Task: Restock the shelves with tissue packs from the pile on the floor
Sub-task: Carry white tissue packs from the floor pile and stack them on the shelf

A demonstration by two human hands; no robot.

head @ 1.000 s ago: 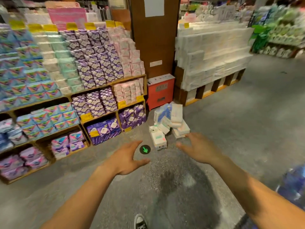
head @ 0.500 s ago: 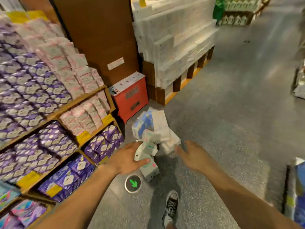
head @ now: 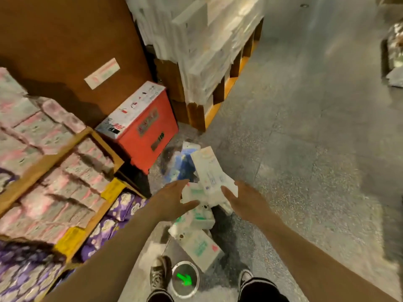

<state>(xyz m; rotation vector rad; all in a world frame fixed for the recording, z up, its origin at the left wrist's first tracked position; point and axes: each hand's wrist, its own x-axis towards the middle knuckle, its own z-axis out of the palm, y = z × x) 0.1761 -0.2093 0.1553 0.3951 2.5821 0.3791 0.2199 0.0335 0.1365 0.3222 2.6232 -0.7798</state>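
Nearer tissue pile (head: 207,177), left hand (head: 172,199), right hand (head: 243,201) — each grip spread, empty, speckled grey floor (head: 305,149), wooden shelves (head: 50,163)

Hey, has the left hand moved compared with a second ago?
Yes. The left hand has gone forward, from beside the green arrow floor marker to the pile of tissue packs beyond it.

Pile of tissue packs (head: 209,171) is found on the floor (head: 305,160), just right of the shelves (head: 65,171). A box (head: 141,136) is set behind it; a loaded pallet (head: 194,114) is placed right of the box. Left hand (head: 172,199) and right hand (head: 244,201) are held either side of the pile's top. A floor marker (head: 185,279) is seen before the pile.
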